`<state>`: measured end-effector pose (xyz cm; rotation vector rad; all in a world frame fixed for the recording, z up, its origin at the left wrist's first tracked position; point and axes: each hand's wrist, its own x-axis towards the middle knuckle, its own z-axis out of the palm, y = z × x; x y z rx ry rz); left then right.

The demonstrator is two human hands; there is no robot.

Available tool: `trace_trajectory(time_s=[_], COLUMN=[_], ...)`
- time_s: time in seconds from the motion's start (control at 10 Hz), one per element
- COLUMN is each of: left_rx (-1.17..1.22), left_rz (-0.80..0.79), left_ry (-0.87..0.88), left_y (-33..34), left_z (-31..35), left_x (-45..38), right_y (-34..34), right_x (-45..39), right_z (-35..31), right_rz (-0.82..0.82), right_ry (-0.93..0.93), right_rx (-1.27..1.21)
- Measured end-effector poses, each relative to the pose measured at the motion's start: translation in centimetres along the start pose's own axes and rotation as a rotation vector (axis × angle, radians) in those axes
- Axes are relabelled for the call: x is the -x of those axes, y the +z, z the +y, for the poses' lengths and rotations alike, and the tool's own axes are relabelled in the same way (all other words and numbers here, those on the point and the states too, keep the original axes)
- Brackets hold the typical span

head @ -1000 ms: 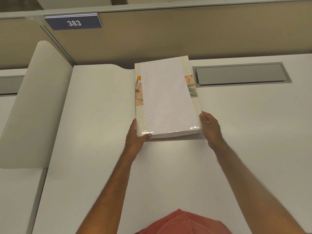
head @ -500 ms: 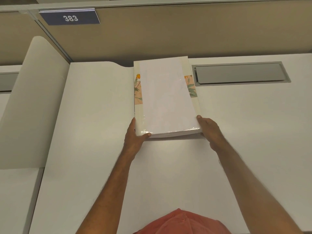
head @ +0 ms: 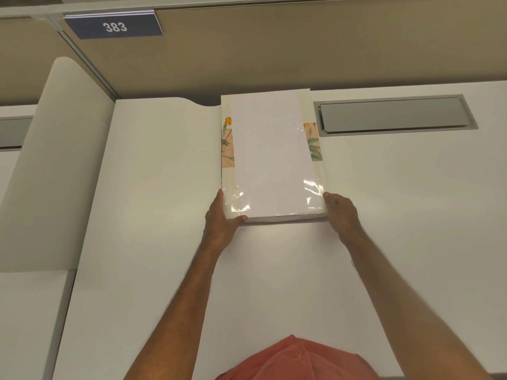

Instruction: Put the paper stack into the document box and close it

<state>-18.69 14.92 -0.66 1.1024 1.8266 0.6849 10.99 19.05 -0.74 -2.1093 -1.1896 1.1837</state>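
Note:
A flat cream document box (head: 226,171) with a flower print on its sides lies on the white desk, long side pointing away from me. A white paper stack (head: 270,154) fills its middle, and glossy clear plastic shines over the near end. My left hand (head: 220,218) grips the near left corner, thumb on top. My right hand (head: 341,212) presses against the near right corner, fingers curled at the box's side. I cannot tell whether the box's lid is open or closed.
A grey recessed cable hatch (head: 395,115) sits in the desk just right of the box. A beige partition (head: 274,50) with a "383" sign (head: 113,26) rises behind. A curved white divider (head: 55,160) stands at the left. My orange shirt (head: 296,360) shows at the bottom.
My right hand has slid slightly toward me along the near right corner. The box, the paper and my left hand stay about where they were.

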Motion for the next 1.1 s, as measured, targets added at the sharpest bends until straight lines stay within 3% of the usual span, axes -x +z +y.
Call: trace_trajectory(time_s=[0.4,0.8,1.0,1.1], left_rx=[-0.014,-0.042,-0.275,-0.478], left_rz=[0.004,0.01,0.096,0.196], left_ry=[0.104,0.03,0.166,0.282], left_y=[0.0,0.2,0.5,0.9], left_z=[0.1,-0.7,-0.8,-0.1], left_x=[0.1,0.2,1.9,3.2], right_y=[-0.2,-0.1,-0.2,-0.7], right_x=[-0.7,-0.4,1.7,3.1], right_z=[0.3,1.1,2.8,3.2], right_rz=[0.009,0.005,0.11,0.214], right_ry=[-0.016,-0.022,-0.21,-0.372], right_rx=[0.106,0.01,0.082,0.319])
